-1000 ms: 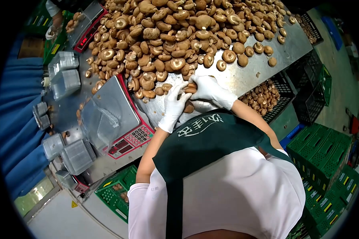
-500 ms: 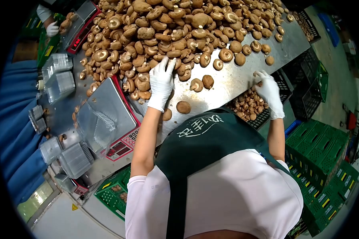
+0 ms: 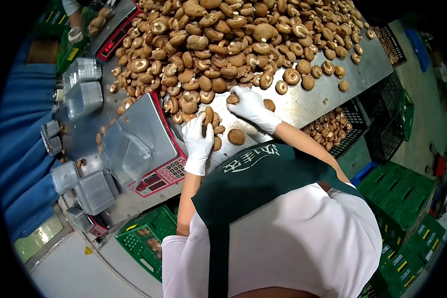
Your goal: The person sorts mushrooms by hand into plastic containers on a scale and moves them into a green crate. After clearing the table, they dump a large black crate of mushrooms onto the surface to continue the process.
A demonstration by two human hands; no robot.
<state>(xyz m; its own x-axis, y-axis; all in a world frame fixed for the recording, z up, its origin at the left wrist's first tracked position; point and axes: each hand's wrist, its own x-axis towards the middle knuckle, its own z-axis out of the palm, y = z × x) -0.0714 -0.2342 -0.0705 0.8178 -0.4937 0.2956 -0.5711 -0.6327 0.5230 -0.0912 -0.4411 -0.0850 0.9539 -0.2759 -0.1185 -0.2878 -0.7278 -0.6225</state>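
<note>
Both my hands wear white gloves. My left hand (image 3: 198, 141) is closed around a brown mushroom (image 3: 209, 115) beside the scale, close to a few loose mushrooms. Up and to the right, my right hand (image 3: 251, 107) grips another mushroom (image 3: 232, 99) at the lower edge of the big mushroom pile (image 3: 218, 49). One mushroom (image 3: 269, 105) lies just right of my right hand's fingers, and another (image 3: 236, 136) rests on the metal table (image 3: 295, 102) below it. A clear plastic tray (image 3: 129, 149) sits on the scale (image 3: 156, 126) to the left.
Stacked clear trays (image 3: 95, 196) stand at the left. A black crate (image 3: 350, 124) with small mushrooms is below the table's right edge. Green crates (image 3: 395, 186) are at the right, another (image 3: 144, 238) at lower left. A co-worker's gloved hand (image 3: 75, 35) is at the upper left.
My right hand has moved left from above the black crate to the pile's lower edge. My left hand has come down from the pile and now holds a mushroom. The view has shifted slightly.
</note>
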